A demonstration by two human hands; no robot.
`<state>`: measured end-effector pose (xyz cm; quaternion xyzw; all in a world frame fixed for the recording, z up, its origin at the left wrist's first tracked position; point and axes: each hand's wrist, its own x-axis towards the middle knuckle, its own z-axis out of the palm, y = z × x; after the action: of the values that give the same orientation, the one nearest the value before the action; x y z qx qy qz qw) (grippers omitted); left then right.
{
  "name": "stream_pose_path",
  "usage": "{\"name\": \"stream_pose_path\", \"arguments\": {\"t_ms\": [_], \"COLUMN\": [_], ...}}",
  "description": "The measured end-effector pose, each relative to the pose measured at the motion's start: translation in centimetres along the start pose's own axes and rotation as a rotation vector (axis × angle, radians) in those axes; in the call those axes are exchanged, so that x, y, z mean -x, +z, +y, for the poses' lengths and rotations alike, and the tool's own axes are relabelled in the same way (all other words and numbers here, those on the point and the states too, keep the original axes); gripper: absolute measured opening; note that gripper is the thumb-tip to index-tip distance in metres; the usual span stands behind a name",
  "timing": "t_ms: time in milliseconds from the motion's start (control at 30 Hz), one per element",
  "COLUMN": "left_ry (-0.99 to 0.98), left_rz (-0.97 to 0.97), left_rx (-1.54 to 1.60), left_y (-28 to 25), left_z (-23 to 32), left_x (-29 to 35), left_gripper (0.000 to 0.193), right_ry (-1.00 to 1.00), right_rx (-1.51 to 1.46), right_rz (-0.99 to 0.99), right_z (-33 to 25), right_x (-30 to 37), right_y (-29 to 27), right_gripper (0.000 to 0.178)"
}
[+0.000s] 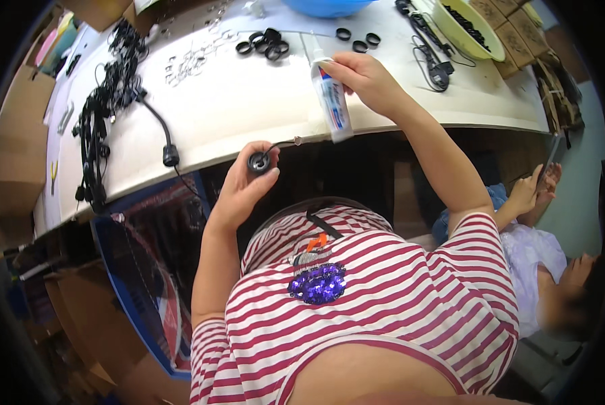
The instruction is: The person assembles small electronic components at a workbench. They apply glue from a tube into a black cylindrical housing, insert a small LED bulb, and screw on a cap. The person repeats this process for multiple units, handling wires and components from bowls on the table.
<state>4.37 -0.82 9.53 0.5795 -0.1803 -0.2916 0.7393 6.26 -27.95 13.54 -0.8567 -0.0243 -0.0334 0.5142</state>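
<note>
My left hand (236,194) is closed around a small black lamp socket (258,163), held just off the table's front edge. Its round open end faces up, and a thin wire (282,143) with a small shiny tip sticks out beside it. In my right hand (366,79) is a white glue bottle (333,104) with blue and red print. The fingers pinch it near the top, and its narrow pale nozzle points toward the far side of the table. Bottle and socket are apart. Several black rings (268,46) lie beyond the bottle, to its left.
A tangle of black cables (110,101) covers the table's left side, with one socket (171,155) hanging at the edge. Clear small parts (187,66) lie farther in. At the far right stand a yellow bowl (444,23) and cardboard boxes (518,37). Another person (532,263) sits at right.
</note>
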Motion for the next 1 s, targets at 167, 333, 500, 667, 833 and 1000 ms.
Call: {"name": "stream_pose_path", "arguments": {"t_ms": [167,333,500,667,833,1000], "left_ry": [0.063,0.146,0.234,0.282,0.395,0.385], "left_rz": [-0.132,-0.154,-0.01,0.101,0.073,0.066], "left_rx": [-0.119,-0.095,-0.134,0.073,0.273,0.189], "left_y": [0.3,-0.3,-0.8,-1.1,0.5,1.1], "left_z": [0.5,1.2,1.4,1.4,1.2,2.7], "left_x": [0.3,0.7,1.2,1.3,0.7,0.5], "left_gripper": [0.036,0.036,0.043,0.048,0.051,0.051], "right_ry": [0.071,0.069,-0.159,0.124,0.193,0.424], "right_rx": [0.438,0.581,0.651,0.162,-0.092,-0.2], "right_rz": [0.149,0.148,0.219,-0.78,-0.807,-0.788], "right_z": [3.5,3.5,-1.0,-4.4,4.8,8.8], "right_x": [-5.1,-8.3,-5.9,3.6,6.8,6.6], "right_y": [-1.5,-1.3,1.4,5.4,14.5,17.5], "right_gripper": [0.038,0.039,0.034,0.024,0.068,0.029]}}
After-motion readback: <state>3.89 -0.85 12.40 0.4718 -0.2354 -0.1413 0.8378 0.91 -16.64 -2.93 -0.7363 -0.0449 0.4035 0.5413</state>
